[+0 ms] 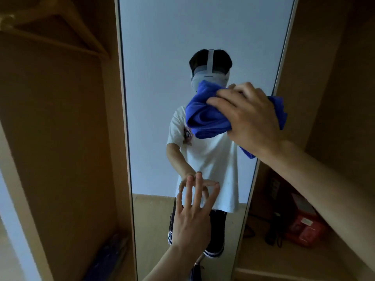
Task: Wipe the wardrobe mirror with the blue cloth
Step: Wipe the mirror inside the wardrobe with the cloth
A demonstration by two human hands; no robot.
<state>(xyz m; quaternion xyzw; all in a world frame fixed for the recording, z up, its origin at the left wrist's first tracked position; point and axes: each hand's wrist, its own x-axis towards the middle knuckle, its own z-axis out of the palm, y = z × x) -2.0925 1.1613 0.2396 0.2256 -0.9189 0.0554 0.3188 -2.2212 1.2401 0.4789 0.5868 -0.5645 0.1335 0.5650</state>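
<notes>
A tall, narrow wardrobe mirror [158,47] stands upright between wooden panels and fills the middle of the view. My right hand [249,118] grips a bunched blue cloth [205,116] and holds it against the glass, right of centre at mid height. Part of the cloth hangs out below and to the right of the hand. My left hand [192,216] is lower down, fingers straight and spread, its fingertips touching the mirror. The glass reflects a person in a white T-shirt with a headset.
An open wooden wardrobe compartment [56,138] lies left of the mirror, with a hanger [60,27] at the top and a dark bundle [109,258] on its floor. On the shelf to the right stand a red box [304,226] and dark cables [272,234].
</notes>
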